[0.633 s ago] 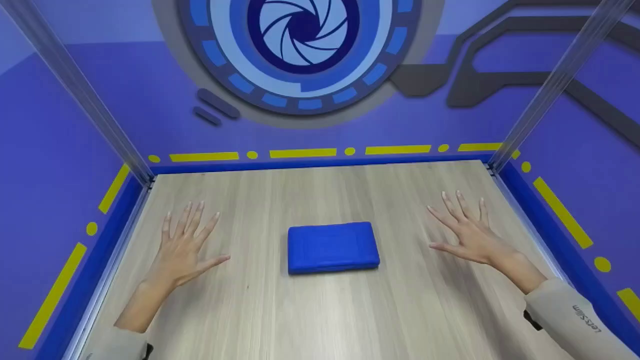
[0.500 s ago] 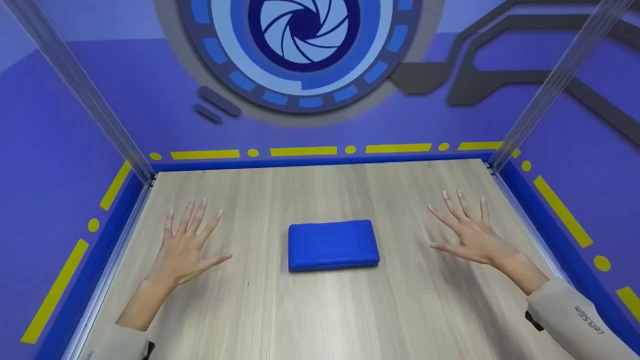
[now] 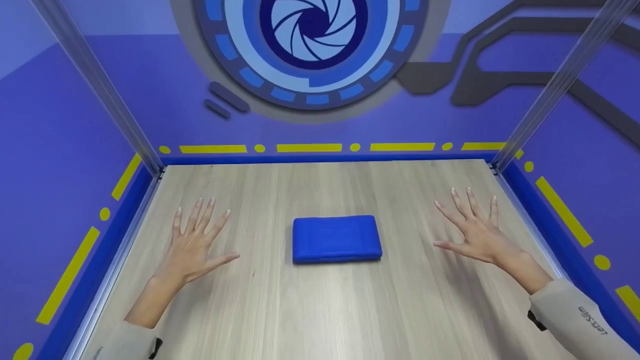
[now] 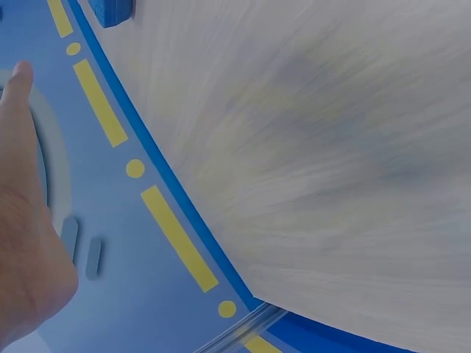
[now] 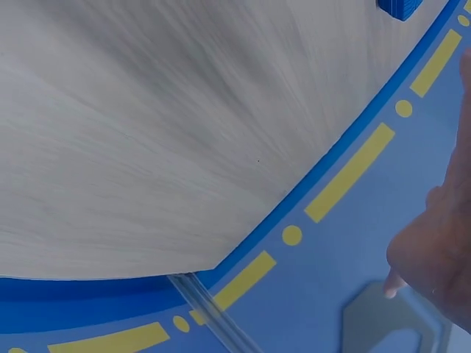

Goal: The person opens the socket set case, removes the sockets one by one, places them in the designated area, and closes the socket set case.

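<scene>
A flat blue rectangular case (image 3: 337, 239) lies on the wooden tabletop (image 3: 320, 310), between the two hands and apart from both. To its left, my left hand (image 3: 192, 252) hovers with fingers straight and spread, holding nothing. On the other side, my right hand (image 3: 477, 237) is spread in the same way, also with nothing in it. Only a corner of the blue case (image 4: 112, 10) shows at the top of the left wrist view. The right wrist view catches another bit of the case (image 5: 399, 7) at its upper edge. What the case contains cannot be seen.
Blue walls with yellow dashes (image 3: 309, 148) enclose the table at the back and both sides. Transparent corner posts (image 3: 95, 82) rise at the back left and back right (image 3: 565, 75). Grey sleeves (image 3: 580, 320) cover the forearms.
The head view has shifted slightly, so the table, case and both hands sit a little farther right in it. Both hands stay spread, and the case remains between them.
</scene>
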`<state>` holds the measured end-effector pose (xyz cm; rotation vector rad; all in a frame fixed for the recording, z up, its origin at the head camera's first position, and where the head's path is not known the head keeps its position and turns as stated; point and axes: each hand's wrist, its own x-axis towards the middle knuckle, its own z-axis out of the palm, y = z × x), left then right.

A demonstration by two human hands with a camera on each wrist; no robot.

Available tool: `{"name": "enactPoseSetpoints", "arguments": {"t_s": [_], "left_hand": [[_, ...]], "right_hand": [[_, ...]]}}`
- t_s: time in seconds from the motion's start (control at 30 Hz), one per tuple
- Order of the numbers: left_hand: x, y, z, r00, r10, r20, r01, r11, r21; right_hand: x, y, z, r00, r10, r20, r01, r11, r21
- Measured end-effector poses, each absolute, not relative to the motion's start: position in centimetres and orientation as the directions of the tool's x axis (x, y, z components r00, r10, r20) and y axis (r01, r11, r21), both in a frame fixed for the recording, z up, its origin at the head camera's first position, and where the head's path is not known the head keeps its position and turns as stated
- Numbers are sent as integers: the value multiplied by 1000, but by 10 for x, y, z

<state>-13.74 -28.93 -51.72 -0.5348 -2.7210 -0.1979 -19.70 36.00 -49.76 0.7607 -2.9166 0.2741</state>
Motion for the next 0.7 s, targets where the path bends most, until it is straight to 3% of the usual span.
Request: {"name": "enactPoseSetpoints", "arguments": {"t_s": [0.43,0.7], "left_hand": [[-152,-270,-516,-859,352,373,412,906,94],[-157,-259,-517,-896,291,334,399,859,322]], "right_hand": [[-208,359,-513,-883,-431,185,-455,883,-114],[-213,350,-517,-900,-414,141,-437,861,-261]]}}
